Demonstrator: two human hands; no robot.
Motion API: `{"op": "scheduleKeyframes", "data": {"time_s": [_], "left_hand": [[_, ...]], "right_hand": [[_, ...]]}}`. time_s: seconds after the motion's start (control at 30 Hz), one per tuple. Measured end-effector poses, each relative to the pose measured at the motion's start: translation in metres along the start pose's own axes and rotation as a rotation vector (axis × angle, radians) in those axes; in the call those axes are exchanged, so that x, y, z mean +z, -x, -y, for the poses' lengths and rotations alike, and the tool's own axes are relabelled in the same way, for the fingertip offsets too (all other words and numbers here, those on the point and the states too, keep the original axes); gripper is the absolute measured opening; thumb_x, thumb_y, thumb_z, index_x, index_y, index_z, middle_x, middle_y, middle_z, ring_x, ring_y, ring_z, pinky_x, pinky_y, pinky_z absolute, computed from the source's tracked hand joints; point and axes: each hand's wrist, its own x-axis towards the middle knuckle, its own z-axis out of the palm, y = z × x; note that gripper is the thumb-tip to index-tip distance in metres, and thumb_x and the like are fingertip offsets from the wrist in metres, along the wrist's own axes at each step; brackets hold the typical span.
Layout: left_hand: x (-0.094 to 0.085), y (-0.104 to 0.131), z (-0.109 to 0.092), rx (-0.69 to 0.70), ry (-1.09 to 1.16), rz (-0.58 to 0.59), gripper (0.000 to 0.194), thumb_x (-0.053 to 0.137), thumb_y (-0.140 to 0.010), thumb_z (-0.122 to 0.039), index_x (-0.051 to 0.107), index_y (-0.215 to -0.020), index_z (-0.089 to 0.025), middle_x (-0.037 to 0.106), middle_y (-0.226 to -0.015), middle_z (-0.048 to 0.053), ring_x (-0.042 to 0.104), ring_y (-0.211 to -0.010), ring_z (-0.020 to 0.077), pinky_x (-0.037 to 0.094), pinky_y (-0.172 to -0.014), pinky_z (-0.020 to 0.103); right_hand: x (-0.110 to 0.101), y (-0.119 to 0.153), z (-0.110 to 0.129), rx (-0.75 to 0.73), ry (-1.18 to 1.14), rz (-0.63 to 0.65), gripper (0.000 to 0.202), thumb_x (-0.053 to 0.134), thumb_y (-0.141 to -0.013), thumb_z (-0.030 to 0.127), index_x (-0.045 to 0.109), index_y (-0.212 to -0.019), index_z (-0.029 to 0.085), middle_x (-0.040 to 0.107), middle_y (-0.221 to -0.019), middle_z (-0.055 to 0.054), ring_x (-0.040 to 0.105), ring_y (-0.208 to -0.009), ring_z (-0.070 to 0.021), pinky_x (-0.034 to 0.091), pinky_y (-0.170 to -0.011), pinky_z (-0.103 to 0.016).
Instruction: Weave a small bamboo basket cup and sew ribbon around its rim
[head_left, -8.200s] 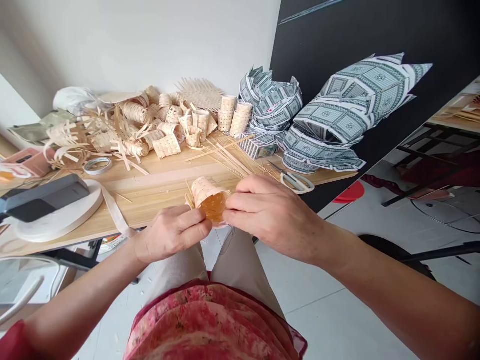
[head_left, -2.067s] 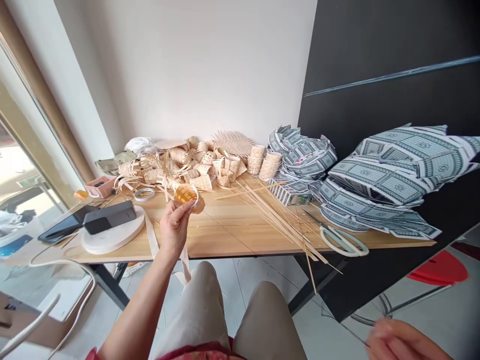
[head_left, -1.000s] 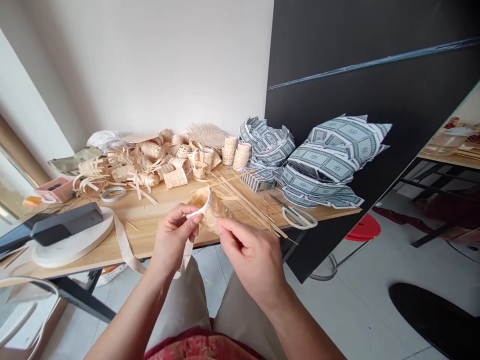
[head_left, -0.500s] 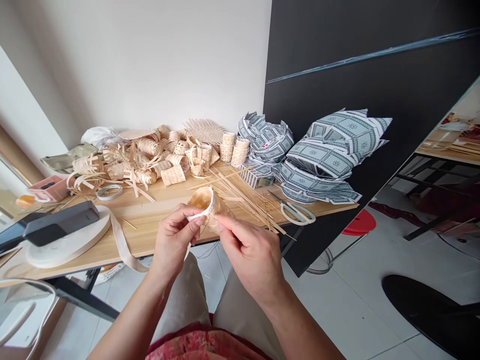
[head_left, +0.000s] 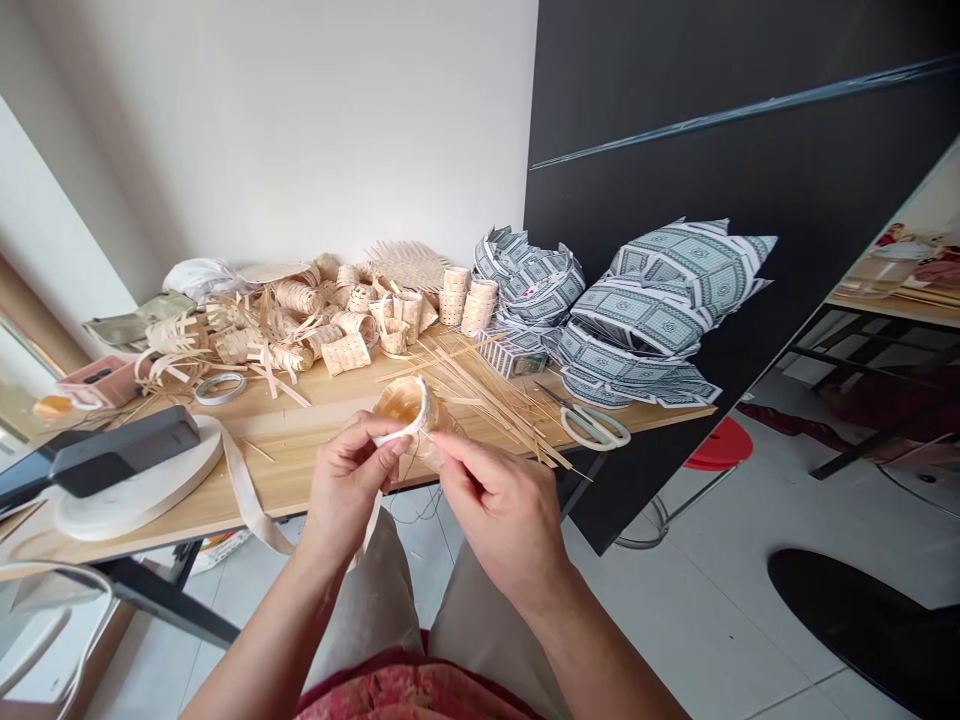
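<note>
A small woven basket [head_left: 403, 400] lies tilted in front of me, its open mouth turned toward my left, with a white fabric ribbon along the rim. My left hand [head_left: 349, 475] is closed on this rim, thumb and fingers pinching the ribbon [head_left: 366, 535], whose loose length hangs below. At the near right edge of the rim, my right hand [head_left: 499, 495] pinches a thin needle-like thing, mostly hidden by its fingertips. Dark thread [head_left: 424, 508] loops down beneath the basket. White-handled scissors [head_left: 596, 428] rest on the table to the right.
Several woven baskets [head_left: 345, 355] and loose strips crowd the back of the wooden table [head_left: 300, 450]. Long thin strips [head_left: 499, 395] lie right of centre. Patterned folded-card pieces [head_left: 645, 320] stand at right. A ribbon roll [head_left: 142, 490] bears a dark device [head_left: 127, 450] at left.
Both hands keep their grip and stay in nearly the same place at the rim. The hanging ribbon and the thread below the basket have shifted a little and show more.
</note>
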Motion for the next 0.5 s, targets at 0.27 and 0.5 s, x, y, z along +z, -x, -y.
{"op": "scheduleKeyframes", "data": {"time_s": [0.27,0.5], "left_hand": [[-0.004,-0.001,-0.002,0.291,-0.396,-0.01,0.008,0.064,-0.074,-0.02,0.07,-0.079,-0.02,0.049,-0.06,-0.002,0.047,-0.049,0.0067,0.039,-0.044,0.016],[0.0,0.005,0.002,0.661,-0.799,-0.008,0.014,0.058,-0.079,-0.016,0.069,-0.085,-0.021,0.063,-0.07,0.001,0.058,-0.062,0.0088,0.045,-0.055,0.016]], "right_hand": [[0.003,0.004,-0.002,0.084,-0.022,0.039,0.025,0.042,-0.08,0.008,0.065,-0.075,0.018,0.062,-0.056,0.002,0.052,-0.046,-0.0074,0.037,-0.049,-0.018],[0.006,0.016,-0.01,0.212,0.008,0.089,0.023,0.041,-0.084,0.015,0.052,-0.063,0.018,0.051,-0.047,0.005,0.045,-0.041,-0.0072,0.031,-0.046,-0.02]]}}
